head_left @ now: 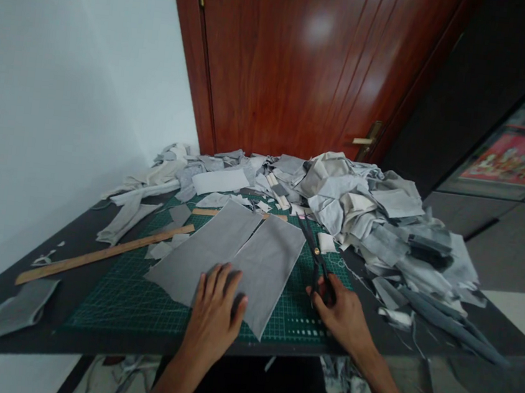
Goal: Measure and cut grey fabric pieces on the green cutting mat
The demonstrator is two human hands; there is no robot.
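A grey piece of fabric [210, 247] lies on the green cutting mat [124, 301], with a slit running from its far edge toward its middle. Flat on the cloth's near part rests my left hand [216, 307], fingers stretched out, holding nothing. To the right of the cloth, my right hand [338, 304] has its fingers through the handles of black scissors [316, 251]. The scissor blades point away from me, beside the cloth's right edge and not in the slit. A small white folded scrap [327, 243] lies just right of the blades.
A wooden ruler [106, 254] lies slanted on the left; another strip [204, 212] is partly under the cloth. Heaped fabric scraps [360, 200] line the table's back and right side. A folded grey piece [23, 309] sits at the left front. Behind stands a wooden door [294, 68].
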